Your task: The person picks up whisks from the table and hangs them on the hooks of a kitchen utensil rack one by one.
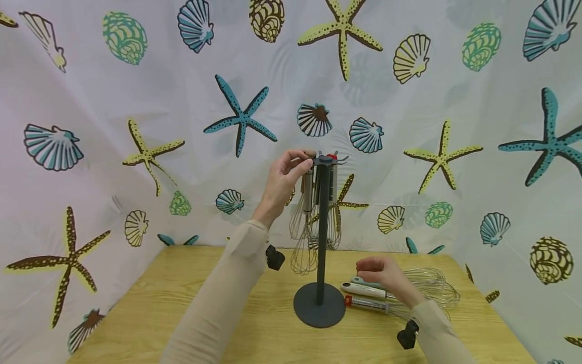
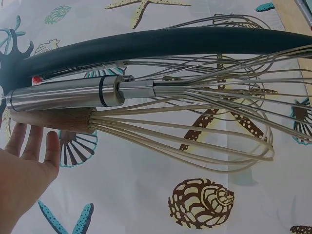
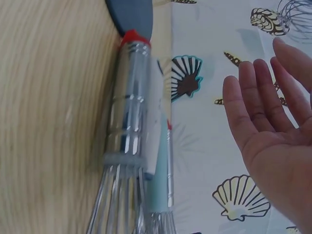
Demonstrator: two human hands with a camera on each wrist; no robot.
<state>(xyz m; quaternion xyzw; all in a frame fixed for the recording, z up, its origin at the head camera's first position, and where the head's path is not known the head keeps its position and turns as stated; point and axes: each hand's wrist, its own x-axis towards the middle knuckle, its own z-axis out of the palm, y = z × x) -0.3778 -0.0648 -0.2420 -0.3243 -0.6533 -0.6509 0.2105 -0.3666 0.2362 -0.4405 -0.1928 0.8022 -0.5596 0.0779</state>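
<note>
A dark hook stand (image 1: 323,227) stands upright on its round base, with several whisks hanging from its top. At the top left my left hand (image 1: 278,182) holds the handle end of a wooden-handled whisk (image 2: 56,119); the thumb is hidden in the left wrist view. Beside it hangs a steel-handled whisk (image 2: 66,93). My right hand (image 1: 384,275), fingers relaxed and holding nothing, hovers over the whisks lying right of the base. Among these are a white-handled whisk (image 1: 364,289), a pale green-handled whisk (image 3: 157,180) and a steel whisk with a red end (image 3: 127,102).
All of this is on a light wooden table (image 1: 182,283). A white curtain (image 1: 291,60) printed with shells and starfish encloses the back and sides. The stand's round base (image 1: 320,316) lies close to the red-ended handle.
</note>
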